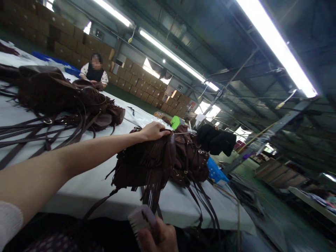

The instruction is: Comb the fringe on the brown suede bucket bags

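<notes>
My left hand [154,131] reaches across the table, its fingers closed on the top edge of a dark brown fringed bag [136,164]. Long fringe strands and straps hang from this bag over the table's near edge. Low in the view, my right hand [165,235] grips a pale lilac comb [143,218], teeth facing left. The comb is just below the hanging fringe and looks apart from it. Close against the right side of the held bag lie more brown bags [193,157] with buckles and straps.
A pile of brown fringed bags [52,91] lies on the left of the white-covered table [102,196]. Black bundles [216,140] and a blue bag [215,169] are at the right end. Across the table sits a person [94,71]. Stacked cartons [141,84] line the wall.
</notes>
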Available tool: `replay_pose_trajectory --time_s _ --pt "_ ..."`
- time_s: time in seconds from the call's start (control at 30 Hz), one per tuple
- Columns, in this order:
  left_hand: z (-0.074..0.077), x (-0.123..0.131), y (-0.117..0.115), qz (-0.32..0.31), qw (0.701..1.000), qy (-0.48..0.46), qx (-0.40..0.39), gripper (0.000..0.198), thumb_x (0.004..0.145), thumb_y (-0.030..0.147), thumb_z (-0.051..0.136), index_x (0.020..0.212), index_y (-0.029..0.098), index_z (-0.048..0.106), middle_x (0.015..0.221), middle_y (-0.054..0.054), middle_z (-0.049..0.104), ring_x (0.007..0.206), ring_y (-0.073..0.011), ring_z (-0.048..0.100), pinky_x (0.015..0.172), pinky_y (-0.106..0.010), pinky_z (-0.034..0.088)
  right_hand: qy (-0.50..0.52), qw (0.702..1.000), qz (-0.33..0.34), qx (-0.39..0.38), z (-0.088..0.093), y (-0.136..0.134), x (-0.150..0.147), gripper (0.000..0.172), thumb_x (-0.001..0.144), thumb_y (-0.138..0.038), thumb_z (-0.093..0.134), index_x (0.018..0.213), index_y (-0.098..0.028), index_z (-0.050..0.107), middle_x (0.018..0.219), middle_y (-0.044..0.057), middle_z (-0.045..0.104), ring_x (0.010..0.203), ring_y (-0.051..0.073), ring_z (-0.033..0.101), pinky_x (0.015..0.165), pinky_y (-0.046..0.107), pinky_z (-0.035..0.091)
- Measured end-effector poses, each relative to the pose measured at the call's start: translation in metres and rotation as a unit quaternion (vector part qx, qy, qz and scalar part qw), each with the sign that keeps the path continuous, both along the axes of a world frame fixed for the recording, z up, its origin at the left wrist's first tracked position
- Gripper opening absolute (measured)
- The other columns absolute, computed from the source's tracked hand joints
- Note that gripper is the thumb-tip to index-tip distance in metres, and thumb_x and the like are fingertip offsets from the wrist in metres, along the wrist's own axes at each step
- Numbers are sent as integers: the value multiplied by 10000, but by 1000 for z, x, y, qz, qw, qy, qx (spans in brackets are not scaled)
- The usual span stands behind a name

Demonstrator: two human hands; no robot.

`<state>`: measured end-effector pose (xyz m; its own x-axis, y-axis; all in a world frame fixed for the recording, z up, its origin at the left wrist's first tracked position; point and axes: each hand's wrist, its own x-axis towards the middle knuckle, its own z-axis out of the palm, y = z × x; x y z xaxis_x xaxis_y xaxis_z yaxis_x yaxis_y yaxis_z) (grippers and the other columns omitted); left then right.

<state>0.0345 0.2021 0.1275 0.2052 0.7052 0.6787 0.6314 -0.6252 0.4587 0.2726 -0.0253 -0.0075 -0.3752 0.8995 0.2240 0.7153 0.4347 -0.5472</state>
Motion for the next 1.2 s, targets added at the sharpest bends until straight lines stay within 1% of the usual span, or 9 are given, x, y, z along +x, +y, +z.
replay_pose_trajectory --time_s 0.17,0.3,0.4,0.5,0.6,0.7,0.87,1.07,1.2 --pt "-44 -19 6 54 993 46 -95 360 877 471 521 853 166 712 888 -111 702 897 -254 620 783 -319 416 226 959 10 -174 15 27 -22 517 811 -687 555 777 -173 600 534 -43 476 437 83 423 372 185 327" --pt "-88 -27 -14 83 988 -1 -130 167 798 203 560 889 149 688 1014 -143 672 1027 -283 585 890 -388 418 304 913 -14 -272 4 61 -41 524 804 -715 551 772 -197 482 381 -101 425 261 41 288 267 152 172" --pt "-122 -18 -51 -25 974 -146 -172 427 706 109 525 1114 174 632 1096 -113 657 1069 -252 585 911 -382 452 333 890 -24 -312 -10 79 -49 569 785 -756 533 771 -189 496 345 -99 436 234 38 284 255 138 179" --pt "-160 1 -95 -221 908 -239 -264 679 630 118 548 1299 228 510 1024 -43 679 984 -233 640 801 -344 518 366 865 -25 -343 -22 88 -54 604 749 -775 557 780 -172 532 338 -103 424 233 37 286 247 136 198" --pt "-195 25 -125 -294 860 -272 -315 615 658 148 617 1257 275 557 983 -12 685 1007 -241 629 844 -345 508 392 844 -22 -364 -30 91 -58 585 749 -750 587 798 -169 541 334 -113 408 226 35 278 249 137 198" --pt "-222 50 -130 -197 905 -254 -280 197 820 221 538 958 210 679 870 -41 697 865 -221 654 771 -306 503 395 836 -29 -380 -36 89 -62 570 743 -742 604 744 -180 511 328 -113 400 221 35 277 252 140 202" --pt "-260 76 -100 -5 989 -34 -144 324 951 339 426 776 178 645 674 -57 680 597 -165 634 565 -239 438 371 838 -57 -396 -44 72 -59 604 728 -773 586 782 -174 527 340 -105 423 225 42 299 252 142 221" --pt "-292 85 -58 39 988 85 -125 505 998 433 276 738 139 593 593 -94 655 551 -180 633 524 -231 390 384 774 -155 -479 -61 33 -50 634 645 -839 587 769 -232 452 379 -134 382 250 28 236 271 136 219" --pt "-296 89 -45 30 982 125 -135 424 989 412 346 796 137 605 698 -110 699 636 -192 674 559 -237 424 355 777 -182 -487 -67 20 -38 651 645 -860 552 764 -221 519 392 -110 390 271 48 276 291 164 243"
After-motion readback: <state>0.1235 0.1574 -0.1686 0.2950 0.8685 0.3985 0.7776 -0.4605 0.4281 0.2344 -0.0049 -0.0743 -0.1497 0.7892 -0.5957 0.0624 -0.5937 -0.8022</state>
